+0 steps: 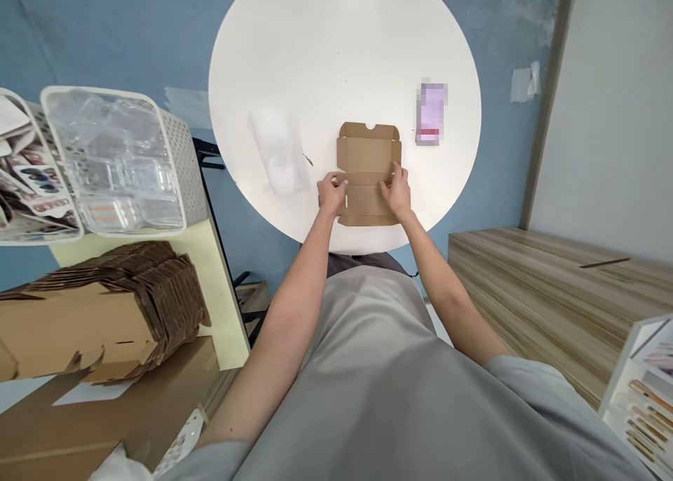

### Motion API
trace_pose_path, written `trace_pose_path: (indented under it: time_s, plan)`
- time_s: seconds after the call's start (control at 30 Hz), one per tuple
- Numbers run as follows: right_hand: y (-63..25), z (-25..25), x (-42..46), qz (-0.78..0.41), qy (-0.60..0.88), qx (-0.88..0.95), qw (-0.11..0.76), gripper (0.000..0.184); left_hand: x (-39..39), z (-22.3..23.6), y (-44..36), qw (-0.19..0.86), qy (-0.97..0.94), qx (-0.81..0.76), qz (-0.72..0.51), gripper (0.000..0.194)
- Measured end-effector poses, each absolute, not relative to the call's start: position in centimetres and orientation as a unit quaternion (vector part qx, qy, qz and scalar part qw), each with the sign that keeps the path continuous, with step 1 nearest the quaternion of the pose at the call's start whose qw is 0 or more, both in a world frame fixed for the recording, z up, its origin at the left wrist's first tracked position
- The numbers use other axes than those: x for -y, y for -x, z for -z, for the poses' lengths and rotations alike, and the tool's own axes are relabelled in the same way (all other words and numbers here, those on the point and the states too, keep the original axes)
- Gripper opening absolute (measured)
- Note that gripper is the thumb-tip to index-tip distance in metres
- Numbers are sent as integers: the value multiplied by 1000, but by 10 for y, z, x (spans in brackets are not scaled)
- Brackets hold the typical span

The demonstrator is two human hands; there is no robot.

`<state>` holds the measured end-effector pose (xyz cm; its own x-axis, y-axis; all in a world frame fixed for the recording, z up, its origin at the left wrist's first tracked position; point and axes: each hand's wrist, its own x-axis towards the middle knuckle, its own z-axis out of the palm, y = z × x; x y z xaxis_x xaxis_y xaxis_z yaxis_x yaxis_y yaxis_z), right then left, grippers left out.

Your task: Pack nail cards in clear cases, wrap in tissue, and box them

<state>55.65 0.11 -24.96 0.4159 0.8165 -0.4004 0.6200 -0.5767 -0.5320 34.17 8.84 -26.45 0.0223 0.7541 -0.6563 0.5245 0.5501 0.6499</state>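
A small brown cardboard mailer box (368, 156) lies unfolded and flat on the round white table (336, 53), its side flaps spread and a half-round notch in its far edge. My left hand (332, 192) grips its left edge, thumb on the board and fingers curled at the side. At the right edge, my right hand (398, 192) holds the board, with the thumb on top and the fingers along the side flap. A translucent white plastic bag (280, 155) rests left of the box. Further right lies a blurred purple package (431, 114).
Left of the table, a white basket (181, 162) holds clear plastic cases, beside another basket of packaged items. A stack of flattened cardboard boxes (78, 330) sits below them. On the right stand a wood-grain surface (526, 278) and a white tray (620, 369) with slim gold-coloured items.
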Motion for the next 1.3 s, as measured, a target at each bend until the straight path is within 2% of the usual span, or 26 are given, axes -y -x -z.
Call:
trace_pose_path:
  time_s: [0.07,0.23,0.43,0.5,0.63,0.73,0.87,0.93,1.03,1.3]
  plan:
    - [-558,252,-4,-338,813,451,145,79,-89,267,-340,552,-468,-680,-118,26]
    - [-559,241,10,-366,775,492,153,95,-77,266,-327,558,-508,-641,-140,24]
    - [-549,217,49,-399,727,548,110,150,-63,254,-318,522,-558,-632,-131,20]
    - [-547,216,59,-398,707,575,102,159,-60,248,-318,525,-568,-623,-119,17]
    - [-549,221,67,-388,701,591,91,150,-53,234,-311,538,-598,-586,-99,14]
    - [-554,225,62,-394,711,576,91,140,-45,226,-296,501,-639,-576,-98,17]
    - [-560,225,49,-398,732,545,93,128,-36,223,-275,438,-599,-656,-138,45]
    - [-560,224,45,-401,737,537,91,127,-36,225,-271,494,-543,-668,-127,48]
    - [-559,226,46,-402,736,537,87,128,-39,229,-273,587,-488,-636,-116,38]
    - [-556,232,52,-401,733,541,93,131,-32,226,-302,602,-500,-616,-93,39]
